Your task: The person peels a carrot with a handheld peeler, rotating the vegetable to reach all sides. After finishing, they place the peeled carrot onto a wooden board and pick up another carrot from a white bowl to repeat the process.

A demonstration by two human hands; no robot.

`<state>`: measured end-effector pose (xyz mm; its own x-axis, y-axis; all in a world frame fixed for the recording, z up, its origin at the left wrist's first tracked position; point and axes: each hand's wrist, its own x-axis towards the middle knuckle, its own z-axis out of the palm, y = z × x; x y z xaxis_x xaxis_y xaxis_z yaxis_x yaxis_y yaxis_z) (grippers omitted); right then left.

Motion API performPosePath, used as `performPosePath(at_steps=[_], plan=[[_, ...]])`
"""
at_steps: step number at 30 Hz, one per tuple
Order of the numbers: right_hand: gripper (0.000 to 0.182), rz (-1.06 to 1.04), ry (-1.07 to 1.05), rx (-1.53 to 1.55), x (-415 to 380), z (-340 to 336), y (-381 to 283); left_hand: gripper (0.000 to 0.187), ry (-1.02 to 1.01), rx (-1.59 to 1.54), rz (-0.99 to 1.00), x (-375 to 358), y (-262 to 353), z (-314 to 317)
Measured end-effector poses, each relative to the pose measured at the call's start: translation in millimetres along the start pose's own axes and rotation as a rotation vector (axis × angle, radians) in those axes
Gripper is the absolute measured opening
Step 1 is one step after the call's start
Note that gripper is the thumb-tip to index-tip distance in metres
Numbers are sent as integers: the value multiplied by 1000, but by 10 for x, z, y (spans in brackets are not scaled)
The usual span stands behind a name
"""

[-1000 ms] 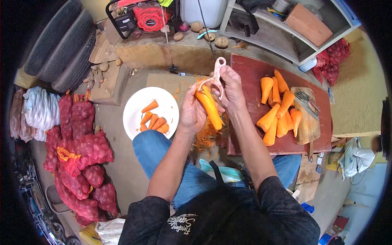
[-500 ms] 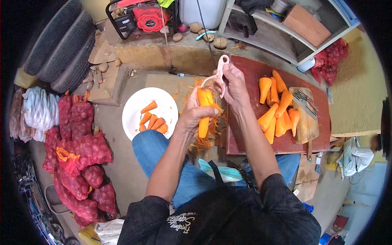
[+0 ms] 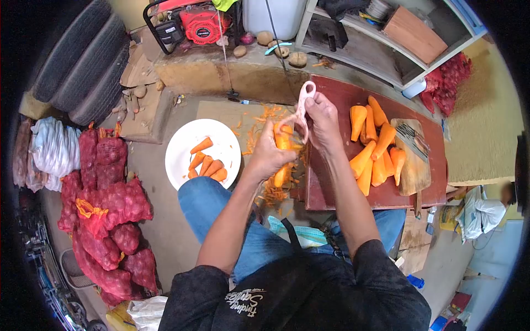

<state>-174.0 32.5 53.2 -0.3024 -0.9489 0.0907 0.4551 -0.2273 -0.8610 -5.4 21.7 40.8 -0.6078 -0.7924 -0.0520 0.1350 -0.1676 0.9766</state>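
My left hand (image 3: 268, 153) is closed round a carrot (image 3: 284, 142), which points away from me over the floor. In my right hand (image 3: 324, 122) I grip a pale pink peeler (image 3: 303, 105) by its handle. The peeler's head lies against the far end of the carrot. Orange peelings (image 3: 274, 193) litter the cardboard below my hands. Left of them, a white basin (image 3: 175, 146) holds several smaller carrots (image 3: 207, 164). On the red table (image 3: 331, 198) to the right lies a pile of peeled carrots (image 3: 381, 157).
A wooden cutting board (image 3: 414, 174) with a dark-bladed tool on it lies on the red table. Red net sacks of onions (image 3: 113, 215) fill the left side. Tyres (image 3: 83, 60), a red generator (image 3: 201, 27) and a shelf (image 3: 375, 49) stand at the back.
My right hand and the peeler have shifted slightly toward me and to the right. My left hand has turned on the carrot, covering more of its side.
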Motion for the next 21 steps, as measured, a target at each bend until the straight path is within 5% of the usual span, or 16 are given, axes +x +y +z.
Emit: performPosePath(at_steps=[12, 18, 21], plan=[[14, -27, 137, 118, 307, -510, 117, 57, -16, 328, -15, -50, -142, -42], [15, 32, 39, -246, 44, -368, -144, 64, 145, 404, -45, -17, 76, -68], [15, 181, 105, 47, -242, -422, 31, 68, 189, 342, 29, 57, -74, -64]])
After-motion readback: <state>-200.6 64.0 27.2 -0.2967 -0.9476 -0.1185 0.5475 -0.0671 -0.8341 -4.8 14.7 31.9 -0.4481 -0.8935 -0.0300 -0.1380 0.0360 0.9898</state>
